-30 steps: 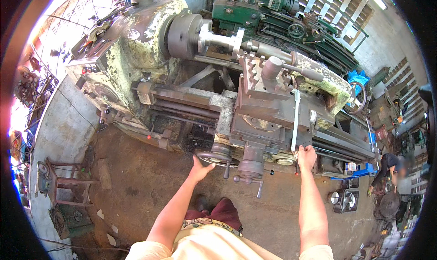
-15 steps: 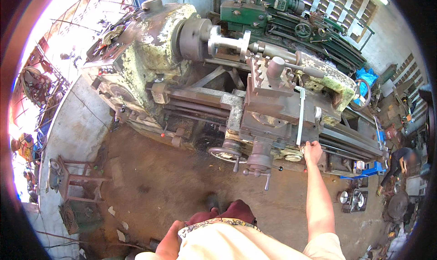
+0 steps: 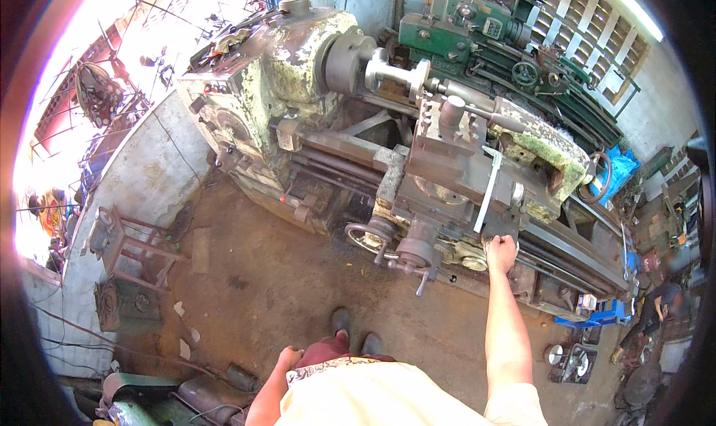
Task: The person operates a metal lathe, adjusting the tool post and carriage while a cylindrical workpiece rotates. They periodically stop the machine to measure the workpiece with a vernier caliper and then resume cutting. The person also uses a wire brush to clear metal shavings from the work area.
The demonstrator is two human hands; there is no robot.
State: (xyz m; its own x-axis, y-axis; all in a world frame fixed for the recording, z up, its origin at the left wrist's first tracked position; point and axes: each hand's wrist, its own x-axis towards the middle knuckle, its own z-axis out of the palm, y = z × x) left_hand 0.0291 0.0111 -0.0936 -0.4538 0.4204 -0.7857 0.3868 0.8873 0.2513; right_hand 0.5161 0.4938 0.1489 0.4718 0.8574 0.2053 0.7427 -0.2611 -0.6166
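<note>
Caliper (image 3: 488, 193) atop carriage (image 3: 451, 165) | right hand (image 3: 501, 254) clenched at carriage's right front, anything held hidden | left hand (image 3: 289, 357) well off carriage, grip unclear | risk: carriage jolt could drop caliper

Across from you stands a green machine (image 3: 436, 40), with a tube light (image 3: 634, 8) at upper right. Blue plastic (image 3: 620, 171) lies bunched to your right, and a co-worker (image 3: 658, 307) bends farther over.

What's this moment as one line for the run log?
right hand: curled at front of lathe carriage, grip hidden | left hand: near maroon trousers, away from carriage | caliper: lying on carriage
</note>
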